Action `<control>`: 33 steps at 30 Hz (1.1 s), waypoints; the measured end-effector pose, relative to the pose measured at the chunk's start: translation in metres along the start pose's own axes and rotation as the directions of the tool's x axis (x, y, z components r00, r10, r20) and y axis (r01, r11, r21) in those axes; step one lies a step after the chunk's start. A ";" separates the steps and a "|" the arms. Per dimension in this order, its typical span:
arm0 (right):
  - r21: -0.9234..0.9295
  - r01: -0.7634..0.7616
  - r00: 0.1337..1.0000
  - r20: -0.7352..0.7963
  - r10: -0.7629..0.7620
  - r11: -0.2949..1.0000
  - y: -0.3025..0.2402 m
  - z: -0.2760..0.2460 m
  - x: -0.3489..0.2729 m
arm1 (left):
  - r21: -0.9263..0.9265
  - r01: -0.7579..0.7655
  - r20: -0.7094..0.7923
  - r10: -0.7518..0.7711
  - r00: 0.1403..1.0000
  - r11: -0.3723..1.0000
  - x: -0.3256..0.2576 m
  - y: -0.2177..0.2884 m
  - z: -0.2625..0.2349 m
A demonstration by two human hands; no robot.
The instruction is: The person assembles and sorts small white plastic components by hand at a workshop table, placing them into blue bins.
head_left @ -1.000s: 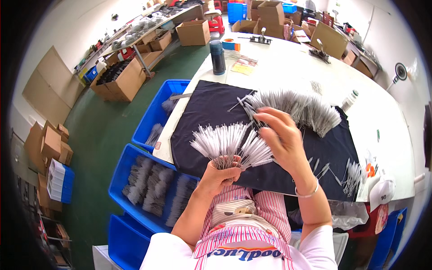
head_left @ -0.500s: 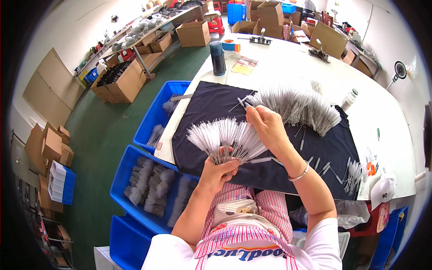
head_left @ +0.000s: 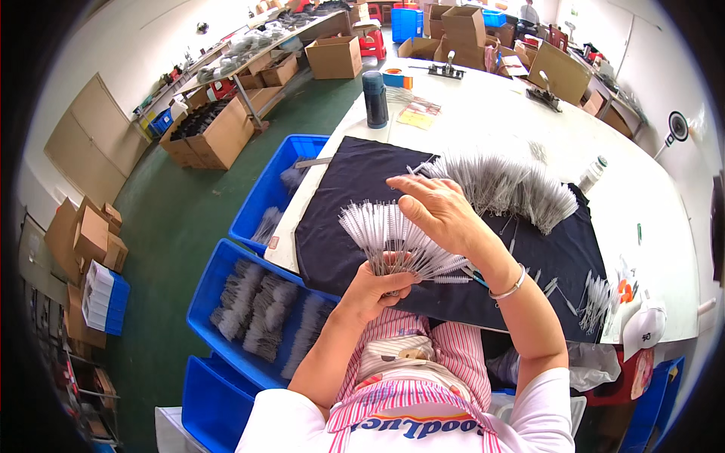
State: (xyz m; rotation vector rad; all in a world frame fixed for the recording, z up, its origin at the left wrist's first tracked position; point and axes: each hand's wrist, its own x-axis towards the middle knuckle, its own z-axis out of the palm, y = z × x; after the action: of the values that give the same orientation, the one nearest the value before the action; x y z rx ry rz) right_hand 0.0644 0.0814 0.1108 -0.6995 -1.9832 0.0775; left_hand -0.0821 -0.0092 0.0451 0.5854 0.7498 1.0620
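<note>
Brushes (head_left: pixel 370 226): bunched thickly above the near part of the dark cloth (head_left: pixel 362 166), just beyond the striped apron (head_left: pixel 453 355). Fan up and outward, white bristles at the top, bare wire stems squeezed in the left hand (head_left: pixel 374 291), with fingers curled around and thumb pressed across the front. Close by the upper right of the bunch, the right hand (head_left: pixel 438 211), back upward, fingers stretched nearly straight, thumb held apart. Cannot tell whether touching the bristle tips. Around the right wrist, a bangle (head_left: pixel 511 283).

Low at the left, beside the bench (head_left: pixel 657 241), a blue crate (head_left: pixel 198 313) with rows (head_left: pixel 242 298) of greyish brushes inside; farther along the same side, another crate (head_left: pixel 253 198). On the cloth's right corner, a loose pile (head_left: pixel 596 302) of brushes; next to that, at the bench edge, a white cap (head_left: pixel 643 325).

Beyond the hands, along the far edge of the cloth, a broad heap (head_left: pixel 506 185) of brushes, bristles pointing mostly away. To the right of the heap, a bottle (head_left: pixel 593 174); farther off to the left, an upright dark flask (head_left: pixel 375 100). Toward the far end of the bench, two metal tools (head_left: pixel 445 69). Across the green floor (head_left: pixel 158 226), cardboard boxes (head_left: pixel 208 147).
</note>
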 end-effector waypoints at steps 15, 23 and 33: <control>0.106 -0.258 0.857 0.485 0.177 0.960 0.000 -0.029 0.019 | -0.033 0.121 0.095 -0.118 0.988 0.992 0.001 -0.002 -0.002; 0.142 -0.411 0.751 0.613 0.246 0.900 0.009 -0.029 0.020 | -0.060 0.192 0.119 -0.184 0.976 0.980 0.002 -0.005 -0.003; 0.271 -0.711 0.703 0.247 0.667 0.649 0.043 -0.038 0.008 | 0.028 0.266 0.088 -0.268 0.959 0.964 0.009 -0.007 0.009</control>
State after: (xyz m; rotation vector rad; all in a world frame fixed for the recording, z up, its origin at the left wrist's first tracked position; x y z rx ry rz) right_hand 0.1125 0.1121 0.1215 -1.2028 -1.6343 0.9445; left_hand -0.0683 -0.0039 0.0434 0.5261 0.7345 0.7754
